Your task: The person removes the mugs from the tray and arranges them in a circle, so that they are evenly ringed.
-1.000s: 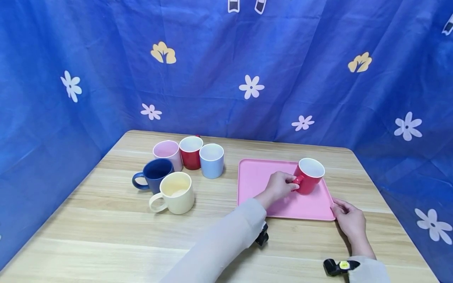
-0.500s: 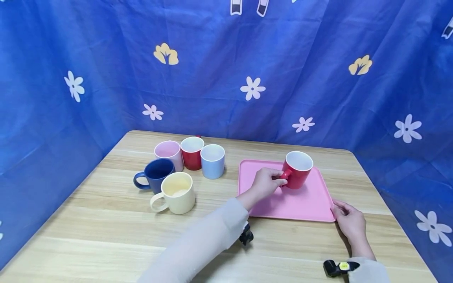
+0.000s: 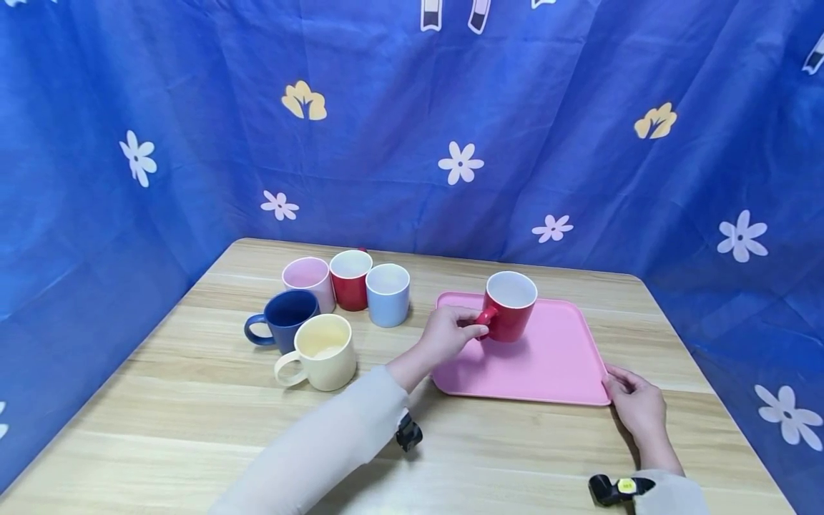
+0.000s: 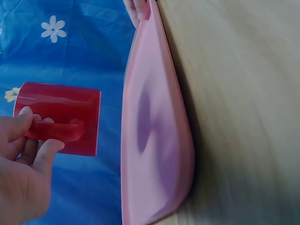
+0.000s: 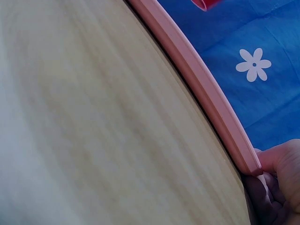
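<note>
A red mug (image 3: 508, 315) with a white inside hangs upright above the pink tray (image 3: 553, 365). My left hand (image 3: 444, 336) grips its handle with thumb and fingers. The left wrist view shows the red mug (image 4: 70, 103) apart from the pink tray (image 4: 154, 187), its shadow falling on the tray. At the tray's near right corner my right hand (image 3: 640, 408) pinches the rim, thumb on top and fingers below. The right wrist view has this hand (image 5: 281, 178) at the tray's corner.
Left of the tray stand several mugs: light blue (image 3: 388, 300), another red (image 3: 350, 282), pink (image 3: 309, 279), dark blue (image 3: 286, 318) and cream (image 3: 326, 354). A blue curtain (image 3: 386, 107) hangs behind the wooden table (image 3: 161, 429).
My left hand has carried the red mug leftward, from the tray's right side toward its left part. The right hand has stayed at the tray's corner.
</note>
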Demonstrator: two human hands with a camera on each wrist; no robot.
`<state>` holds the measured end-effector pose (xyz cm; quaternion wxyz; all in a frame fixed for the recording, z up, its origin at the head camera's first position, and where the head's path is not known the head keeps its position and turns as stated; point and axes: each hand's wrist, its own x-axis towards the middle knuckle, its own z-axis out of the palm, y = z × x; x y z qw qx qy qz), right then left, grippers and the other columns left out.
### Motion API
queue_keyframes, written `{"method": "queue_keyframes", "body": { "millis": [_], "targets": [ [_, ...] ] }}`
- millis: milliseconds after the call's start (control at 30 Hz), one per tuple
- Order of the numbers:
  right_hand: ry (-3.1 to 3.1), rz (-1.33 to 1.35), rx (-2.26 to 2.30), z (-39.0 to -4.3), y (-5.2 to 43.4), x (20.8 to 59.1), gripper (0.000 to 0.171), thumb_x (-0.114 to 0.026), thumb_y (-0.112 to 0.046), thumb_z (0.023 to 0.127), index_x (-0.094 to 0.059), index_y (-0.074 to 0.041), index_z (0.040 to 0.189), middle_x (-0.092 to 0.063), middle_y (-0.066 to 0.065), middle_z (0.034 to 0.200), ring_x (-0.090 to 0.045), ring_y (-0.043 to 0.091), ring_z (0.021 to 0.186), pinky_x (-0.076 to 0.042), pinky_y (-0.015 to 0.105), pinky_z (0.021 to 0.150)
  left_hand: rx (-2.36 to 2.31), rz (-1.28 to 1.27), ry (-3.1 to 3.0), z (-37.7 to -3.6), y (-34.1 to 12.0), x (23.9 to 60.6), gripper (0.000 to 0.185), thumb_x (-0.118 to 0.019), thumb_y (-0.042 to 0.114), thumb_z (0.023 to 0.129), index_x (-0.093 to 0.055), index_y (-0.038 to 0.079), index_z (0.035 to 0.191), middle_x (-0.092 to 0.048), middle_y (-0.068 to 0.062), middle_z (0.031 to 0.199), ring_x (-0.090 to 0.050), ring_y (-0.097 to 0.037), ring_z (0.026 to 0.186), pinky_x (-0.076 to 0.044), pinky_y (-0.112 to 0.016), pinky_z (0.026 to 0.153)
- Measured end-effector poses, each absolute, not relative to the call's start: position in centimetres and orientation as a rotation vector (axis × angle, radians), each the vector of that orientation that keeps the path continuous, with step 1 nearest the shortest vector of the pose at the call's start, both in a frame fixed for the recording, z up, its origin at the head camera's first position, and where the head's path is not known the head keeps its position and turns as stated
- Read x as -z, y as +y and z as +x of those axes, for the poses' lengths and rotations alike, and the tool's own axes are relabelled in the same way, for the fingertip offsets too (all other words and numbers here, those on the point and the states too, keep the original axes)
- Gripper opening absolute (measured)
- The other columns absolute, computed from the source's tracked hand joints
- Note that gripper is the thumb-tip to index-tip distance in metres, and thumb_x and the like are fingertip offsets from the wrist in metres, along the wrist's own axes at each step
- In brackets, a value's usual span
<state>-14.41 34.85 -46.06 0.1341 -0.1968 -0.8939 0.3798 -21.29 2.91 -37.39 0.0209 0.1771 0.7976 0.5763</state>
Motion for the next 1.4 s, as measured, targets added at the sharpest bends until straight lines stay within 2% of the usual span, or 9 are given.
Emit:
{"method": "queue_keyframes", "body": {
  "millis": [200,467,667,833,933,1067,1167,1400],
  "targets": [
    [-2.594,-0.575,-1.087,-14.4,34.8,46.2,0.032,-0.059,-0.021,0.093,-0.066,0.001,0.116,-0.068,0.019,0.105,-0.059,0.031,0.103,-0.044,0.031,0.079,-1.825,0.544,2.484,-20.5,1.1,37.6,0.017,-0.072,0.001,0.082,-0.073,-0.004,0.098,-0.071,-0.012,0.086,-0.064,-0.012,0.075,-0.050,-0.021,0.065],
    [-2.595,-0.571,-1.081,-14.4,34.9,46.2,0.034,-0.060,-0.022,0.093,-0.066,0.002,0.116,-0.068,0.019,0.106,-0.060,0.027,0.099,-0.042,0.020,0.072,-1.902,0.500,2.485,-19.5,-1.3,37.6,0.019,-0.072,-0.004,0.080,-0.071,-0.008,0.099,-0.070,-0.017,0.084,-0.068,-0.022,0.077,-0.053,-0.026,0.070],
    [-2.602,-0.577,-1.068,-14.4,34.8,46.1,0.033,-0.060,-0.022,0.093,-0.066,0.000,0.116,-0.068,0.017,0.106,-0.059,0.017,0.093,-0.041,0.017,0.070,-1.923,0.482,2.535,-18.7,-3.0,37.7,0.018,-0.071,-0.005,0.080,-0.071,-0.008,0.098,-0.070,-0.017,0.086,-0.068,-0.022,0.076,-0.054,-0.028,0.070],
    [-2.603,-0.566,-1.082,-14.4,34.9,46.2,0.034,-0.061,-0.023,0.093,-0.065,0.002,0.117,-0.067,0.019,0.106,-0.060,0.027,0.098,-0.042,0.021,0.073,-1.930,0.332,2.553,-17.5,-4.0,37.7,0.017,-0.072,-0.003,0.080,-0.073,-0.005,0.097,-0.071,-0.013,0.081,-0.065,-0.016,0.072,-0.049,-0.022,0.062],
    [-2.599,-0.560,-1.089,-14.3,34.9,46.2,0.035,-0.061,-0.023,0.093,-0.065,0.003,0.117,-0.067,0.020,0.106,-0.059,0.031,0.101,-0.041,0.024,0.074,-1.943,0.257,2.547,-16.8,-4.5,37.8,0.017,-0.071,-0.003,0.081,-0.073,-0.004,0.098,-0.071,-0.012,0.079,-0.065,-0.017,0.072,-0.048,-0.021,0.062],
    [-2.598,-0.579,-1.083,-14.3,34.8,46.1,0.033,-0.062,-0.022,0.093,-0.066,0.001,0.117,-0.068,0.018,0.105,-0.060,0.015,0.091,-0.041,0.017,0.071,-1.979,0.210,2.544,-15.9,-5.0,38.2,0.017,-0.071,-0.003,0.081,-0.073,-0.004,0.098,-0.071,-0.011,0.083,-0.066,-0.019,0.075,-0.050,-0.022,0.066],
    [-2.593,-0.578,-1.089,-14.3,34.8,46.1,0.033,-0.062,-0.022,0.092,-0.066,0.002,0.116,-0.069,0.017,0.103,-0.055,0.002,0.083,-0.040,0.013,0.067,-2.020,0.192,2.539,-15.2,-5.5,38.5,0.018,-0.070,-0.003,0.082,-0.072,-0.005,0.100,-0.071,-0.013,0.085,-0.066,-0.020,0.076,-0.051,-0.023,0.069],
    [-2.591,-0.577,-1.082,-14.1,34.8,45.9,0.033,-0.063,-0.022,0.092,-0.066,0.002,0.115,-0.068,0.018,0.104,-0.056,0.006,0.085,-0.039,0.013,0.067,-2.124,0.169,2.546,-13.9,-6.5,39.2,0.017,-0.070,-0.006,0.080,-0.071,-0.009,0.097,-0.070,-0.017,0.084,-0.062,-0.016,0.073,-0.050,-0.021,0.065]
  ]
}}
